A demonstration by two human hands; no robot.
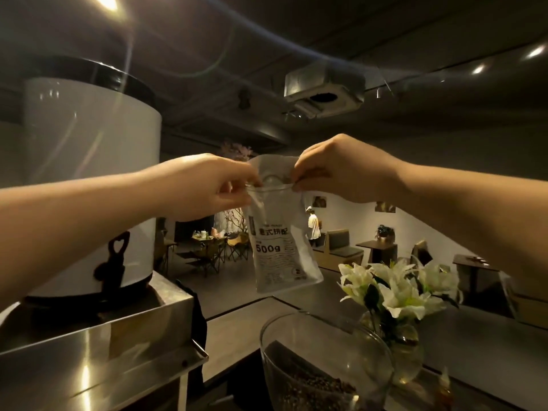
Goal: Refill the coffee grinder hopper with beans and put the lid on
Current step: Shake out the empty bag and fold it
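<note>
**Bean bag held up at its mouth by 2 hands; hopper uncovered below**

Nearest the camera, bottom centre-right: the clear hopper (pixel 326 366) stands with no lid on it. A low layer of dark beans (pixel 314 387) lies at its bottom. The grinder body beneath is out of view.

Just behind and right of the hopper: a glass vase (pixel 406 357) of white flowers (pixel 397 289) on the grey counter (pixel 237 324).

Left foreground: a steel housing (pixel 89 351) carrying a large white cylindrical vessel (pixel 89 179) with a dark lid.

Mid-field, raised above the counter: a frosted bag (pixel 281 241), label reading "500g", hangs upright in the air, above and behind the hopper and not touching it. The left hand (pixel 207 188) pinches the left side of the bag's top edge between thumb and fingertips. The right hand (pixel 338 170) pinches the right side likewise. The near edge of the mouth is bowed open between the 2 grips. Contents of the bag cannot be judged.

Far field: a dim seating area with tables and chairs, and 1 person in a white top (pixel 313 226) standing by a bench.
</note>
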